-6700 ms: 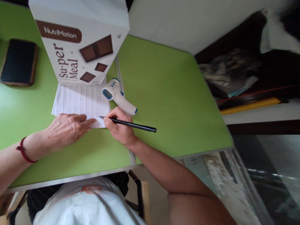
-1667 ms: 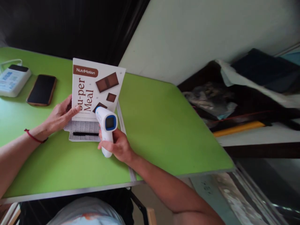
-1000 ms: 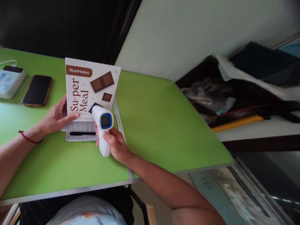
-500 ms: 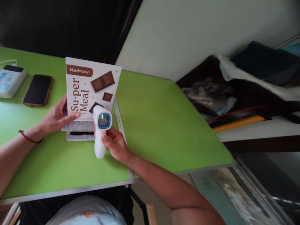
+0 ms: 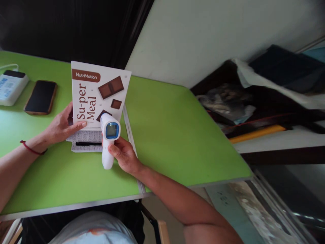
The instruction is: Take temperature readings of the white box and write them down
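Observation:
My left hand grips the lower left edge of a white box printed "NutriMotion Su-per Meal" with chocolate pieces; the thumb lies on its front and the other fingers are mostly hidden behind. Wrapped round the handle of a white infrared thermometer is my right hand. The thermometer's blue-rimmed screen faces me, and its head overlaps the box's lower right part; whether they touch I cannot tell. Below the box lie sheets of written paper with a black pen across them.
On the green table, a dark phone and a white device with a cable stand at the left. A dark panel and a pale wall border the far side. To the right is a cluttered shelf.
Almost everything stays put. The thermometer in my right hand has shifted very slightly up and left; my left hand keeps its hold on the box.

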A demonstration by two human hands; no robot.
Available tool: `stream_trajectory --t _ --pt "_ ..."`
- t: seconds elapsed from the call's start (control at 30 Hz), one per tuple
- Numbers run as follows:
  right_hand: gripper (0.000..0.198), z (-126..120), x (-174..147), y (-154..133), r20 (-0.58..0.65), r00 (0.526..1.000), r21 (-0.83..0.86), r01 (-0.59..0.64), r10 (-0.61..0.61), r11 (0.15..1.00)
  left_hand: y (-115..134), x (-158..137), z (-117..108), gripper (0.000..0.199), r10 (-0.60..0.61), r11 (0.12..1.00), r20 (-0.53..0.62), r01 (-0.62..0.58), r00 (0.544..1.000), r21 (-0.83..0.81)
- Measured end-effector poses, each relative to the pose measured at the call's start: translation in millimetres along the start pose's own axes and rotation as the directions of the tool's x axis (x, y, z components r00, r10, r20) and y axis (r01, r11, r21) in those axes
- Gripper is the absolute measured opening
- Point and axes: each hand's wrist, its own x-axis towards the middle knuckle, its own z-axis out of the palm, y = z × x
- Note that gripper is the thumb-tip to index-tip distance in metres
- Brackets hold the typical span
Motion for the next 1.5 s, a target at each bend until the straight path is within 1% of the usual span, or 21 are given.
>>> stream_trajectory --t 0.17,0.27,0.43,0.57,0.8,1.07,1.2,1.5 --pt "0.045 0.8 0.3 -0.4 0.014 1.000 0.005 -0.018 0.018 1.000 1.9 0.4 -0.5 0.062 -0.002 1.000 -0.003 0.002 1.000 -0.005" --pt "0.047 1.0 0.6 -1.0 -0.007 1.000 -0.009 -0.025 0.025 1.000 3.7 0.6 -0.3 0.064 -0.007 1.000 -0.009 0.008 1.000 0.009" --pt "0.046 1.0 0.3 -1.9 -0.015 0.999 -0.023 -0.037 0.037 0.999 3.9 0.0 -0.4 0.063 -0.002 1.000 0.010 0.001 1.000 0.007" --pt "0.050 0.9 0.3 -2.2 -0.023 0.998 -0.035 -0.054 0.053 0.998 2.9 -0.6 -0.3 0.063 -0.014 1.000 -0.006 0.014 1.000 0.024" --pt "0.046 -0.4 1.0 -2.0 -0.012 0.999 -0.018 -0.040 0.039 0.999 3.8 -0.8 0.5 0.064 -0.024 1.000 0.005 0.024 1.000 -0.002" --pt "0.050 -0.9 1.7 0.3 -0.032 0.998 -0.023 -0.051 0.050 0.998 1.5 -0.9 -0.2 0.064 -0.024 1.000 -0.003 0.024 1.000 0.014" --pt "0.049 -0.5 2.2 -0.8 -0.033 0.999 -0.020 -0.038 0.037 0.999 0.4 -0.8 -0.2 0.060 -0.020 0.999 -0.008 0.020 1.000 0.026" --pt "0.052 0.0 3.4 -1.8 -0.036 0.998 -0.014 -0.058 0.057 0.998 3.2 0.0 0.2 0.061 -0.020 1.000 -0.005 0.020 1.000 -0.020"
